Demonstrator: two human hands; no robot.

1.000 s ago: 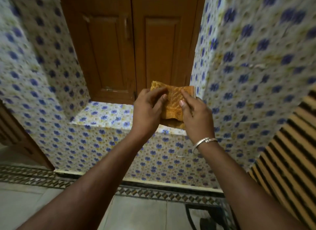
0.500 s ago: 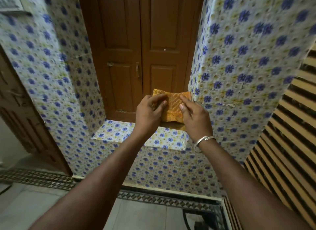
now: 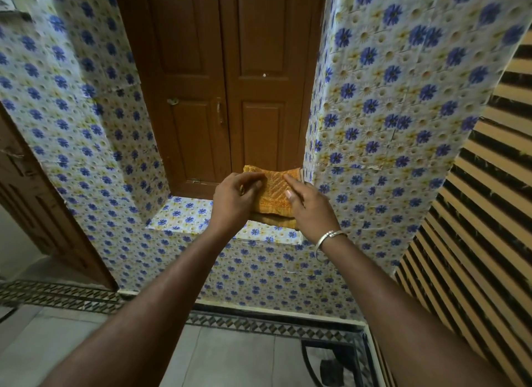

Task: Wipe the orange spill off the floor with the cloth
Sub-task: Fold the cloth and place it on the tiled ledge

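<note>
Head view: one folded cloth (image 3: 274,191), two hands, one silver bangle (image 3: 328,237). Cloth is orange-yellow with a woven zigzag texture, layers stacked, at frame centre over the floral-papered ledge (image 3: 184,214). Left hand (image 3: 234,203) and right hand (image 3: 312,212) each pinch it at its left and right sides, fingers curled onto it. Two brown wooden shutters (image 3: 224,84) are behind, at upper centre.

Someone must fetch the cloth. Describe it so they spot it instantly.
Find the brown wooden shutters in the blue-flowered wall. At the ledge below, the left hand and right hand hold the folded cloth. It alone is orange and ribbed.
</note>
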